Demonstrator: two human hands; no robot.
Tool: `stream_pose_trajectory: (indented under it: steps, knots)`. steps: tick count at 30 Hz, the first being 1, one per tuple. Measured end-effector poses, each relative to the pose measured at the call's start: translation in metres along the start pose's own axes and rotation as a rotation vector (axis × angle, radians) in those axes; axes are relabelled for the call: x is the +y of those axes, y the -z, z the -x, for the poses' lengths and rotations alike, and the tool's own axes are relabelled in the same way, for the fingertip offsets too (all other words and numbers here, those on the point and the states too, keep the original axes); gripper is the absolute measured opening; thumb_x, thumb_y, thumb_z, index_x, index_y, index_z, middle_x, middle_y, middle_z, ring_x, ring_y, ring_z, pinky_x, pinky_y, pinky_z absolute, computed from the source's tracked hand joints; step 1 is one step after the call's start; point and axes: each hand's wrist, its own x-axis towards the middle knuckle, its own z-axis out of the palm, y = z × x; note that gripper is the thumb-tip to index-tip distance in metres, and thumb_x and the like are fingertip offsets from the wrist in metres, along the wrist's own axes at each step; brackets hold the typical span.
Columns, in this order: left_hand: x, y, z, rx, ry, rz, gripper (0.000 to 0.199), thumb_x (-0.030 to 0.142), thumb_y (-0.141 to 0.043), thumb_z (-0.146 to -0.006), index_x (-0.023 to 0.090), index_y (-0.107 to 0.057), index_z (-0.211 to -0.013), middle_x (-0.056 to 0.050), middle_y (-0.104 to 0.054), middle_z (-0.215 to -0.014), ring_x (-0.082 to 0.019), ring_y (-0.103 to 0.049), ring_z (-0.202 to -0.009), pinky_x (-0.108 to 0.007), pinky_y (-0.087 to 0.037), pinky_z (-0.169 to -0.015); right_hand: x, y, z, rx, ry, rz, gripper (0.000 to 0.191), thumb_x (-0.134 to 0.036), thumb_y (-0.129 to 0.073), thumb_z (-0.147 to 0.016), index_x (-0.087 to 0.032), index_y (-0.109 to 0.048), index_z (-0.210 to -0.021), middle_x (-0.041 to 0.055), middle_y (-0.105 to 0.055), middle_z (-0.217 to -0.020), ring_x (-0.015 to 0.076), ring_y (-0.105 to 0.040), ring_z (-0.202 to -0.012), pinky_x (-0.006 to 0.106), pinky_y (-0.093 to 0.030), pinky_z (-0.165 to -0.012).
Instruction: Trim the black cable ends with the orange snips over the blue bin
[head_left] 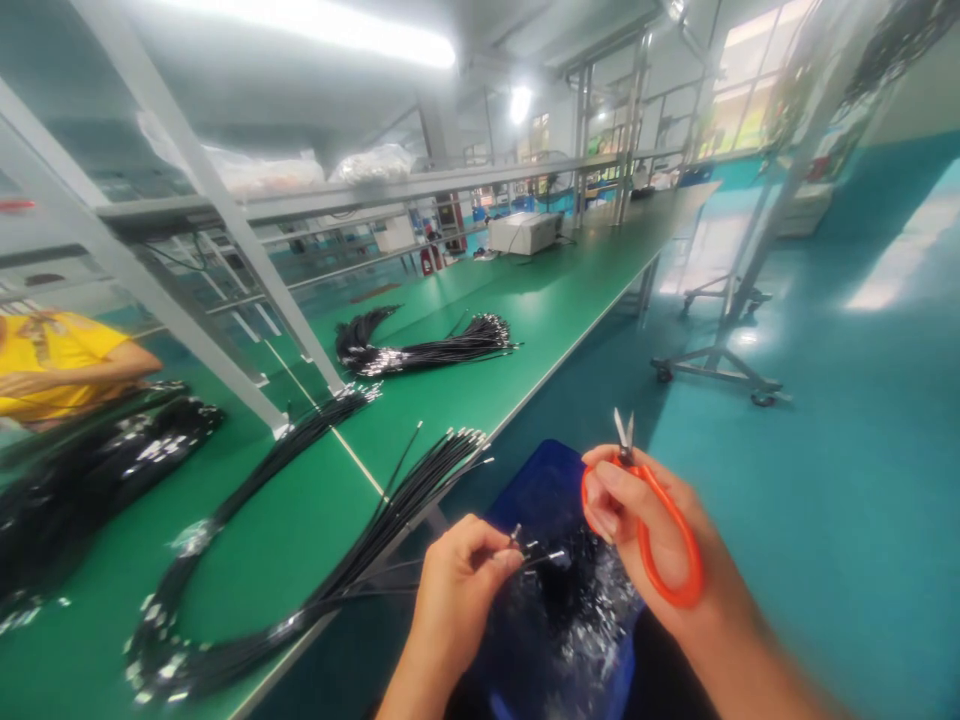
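My left hand (466, 575) is closed in a pinch on the end of a black cable (536, 552), whose light tip pokes out past the fingers. My right hand (652, 520) grips orange-handled scissors (679, 560), their short blades pointing up and slightly parted. Below both hands is a blue bin (536, 470) with dark and shiny small scraps (600, 610) in it. To the left, a curved bundle of black cables (300, 625) lies on the green bench (247, 570), its light-tipped ends fanned near the bench edge.
Another cable bundle (442, 350) lies farther along the bench, with a white box (525, 232) beyond. Grey rack posts (217, 180) rise at left. A person in yellow (67, 355) sits across, beside a large cable pile (105, 480). A wheeled stand (720, 365) is on the right.
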Motion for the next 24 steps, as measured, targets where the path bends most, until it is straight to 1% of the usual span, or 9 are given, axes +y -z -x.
stream_pose_trajectory:
  steps: [2,5,9,13,17,19,21,22,24]
  knots:
    - [0.003,0.013,-0.003,-0.021,0.046,0.143,0.014,0.028,-0.068,-0.066,0.019,-0.062,-0.057,-0.002,-0.064,-0.065,-0.018,-0.053,-0.065,-0.028,-0.036,-0.063,0.001,0.003,0.000,0.010,-0.015,0.017,0.012,-0.030,-0.070,-0.071,-0.020,-0.065,-0.075,-0.0049,-0.052,-0.053,0.0085,-0.040,-0.046,0.023,-0.029,-0.045]
    - [0.006,0.028,-0.005,-0.029,0.071,0.234,0.024,0.034,-0.069,-0.065,0.018,-0.056,-0.053,-0.003,-0.066,-0.067,-0.019,-0.056,-0.071,-0.027,-0.039,-0.065,0.003,0.005,-0.002,-0.002,-0.034,0.031,0.013,-0.032,-0.071,-0.071,-0.021,-0.065,-0.074,-0.0052,-0.050,-0.052,0.0089,-0.040,-0.047,0.023,-0.031,-0.045]
    - [0.007,0.037,-0.004,-0.020,0.094,0.343,0.031,0.037,-0.071,-0.065,0.019,-0.052,-0.050,0.000,-0.058,-0.056,-0.018,-0.057,-0.073,-0.024,-0.039,-0.065,0.005,0.006,-0.004,-0.022,-0.062,0.045,0.014,-0.034,-0.072,-0.070,-0.022,-0.066,-0.073,-0.0048,-0.050,-0.052,0.0088,-0.040,-0.047,0.022,-0.031,-0.045]
    - [0.007,0.037,-0.005,-0.031,0.096,0.394,0.032,0.037,-0.071,-0.065,0.019,-0.050,-0.049,0.003,-0.051,-0.051,-0.016,-0.056,-0.071,-0.024,-0.039,-0.068,0.007,0.004,-0.005,-0.007,-0.072,0.049,0.016,-0.035,-0.073,-0.067,-0.022,-0.066,-0.072,-0.0046,-0.050,-0.050,0.0087,-0.041,-0.045,0.022,-0.031,-0.044]
    - [0.012,0.029,-0.001,-0.089,0.108,0.335,0.021,0.024,-0.074,-0.062,0.017,-0.056,-0.053,0.001,-0.058,-0.058,-0.014,-0.051,-0.063,-0.023,-0.038,-0.062,0.006,0.004,-0.004,0.006,-0.071,0.068,0.017,-0.035,-0.074,-0.066,-0.022,-0.066,-0.071,-0.0043,-0.051,-0.050,0.0089,-0.041,-0.045,0.022,-0.032,-0.044]
    - [0.012,0.025,0.003,-0.186,0.083,0.233,0.014,0.015,-0.076,-0.058,0.016,-0.067,-0.068,0.000,-0.061,-0.070,-0.014,-0.051,-0.066,-0.023,-0.038,-0.061,0.002,0.003,-0.002,0.029,-0.059,0.083,0.018,-0.035,-0.075,-0.064,-0.022,-0.066,-0.071,-0.0042,-0.052,-0.050,0.0088,-0.041,-0.044,0.021,-0.032,-0.044]
    - [0.010,0.023,0.005,-0.255,0.020,0.210,0.029,0.013,-0.075,-0.060,0.018,-0.069,-0.088,0.000,-0.059,-0.081,-0.015,-0.051,-0.074,-0.023,-0.039,-0.066,-0.004,0.001,0.001,0.060,-0.032,0.097,0.020,-0.033,-0.077,-0.061,-0.022,-0.066,-0.071,-0.0043,-0.052,-0.049,0.0088,-0.042,-0.045,0.020,-0.031,-0.043]
    - [0.007,0.022,0.006,-0.247,-0.015,0.251,0.029,0.015,-0.073,-0.064,0.019,-0.067,-0.091,0.000,-0.057,-0.083,-0.015,-0.050,-0.076,-0.023,-0.039,-0.068,-0.007,-0.001,0.004,0.061,-0.022,0.091,0.020,-0.032,-0.078,-0.060,-0.022,-0.066,-0.072,-0.0042,-0.052,-0.049,0.0091,-0.042,-0.045,0.020,-0.031,-0.043]
    - [0.001,0.021,0.005,-0.172,-0.073,0.375,0.016,0.019,-0.069,-0.071,0.019,-0.063,-0.086,0.001,-0.054,-0.080,-0.013,-0.048,-0.074,-0.022,-0.039,-0.067,-0.007,-0.007,0.009,-0.005,-0.056,0.035,0.017,-0.030,-0.077,-0.062,-0.022,-0.067,-0.073,-0.0038,-0.052,-0.049,0.0101,-0.043,-0.046,0.020,-0.033,-0.044]
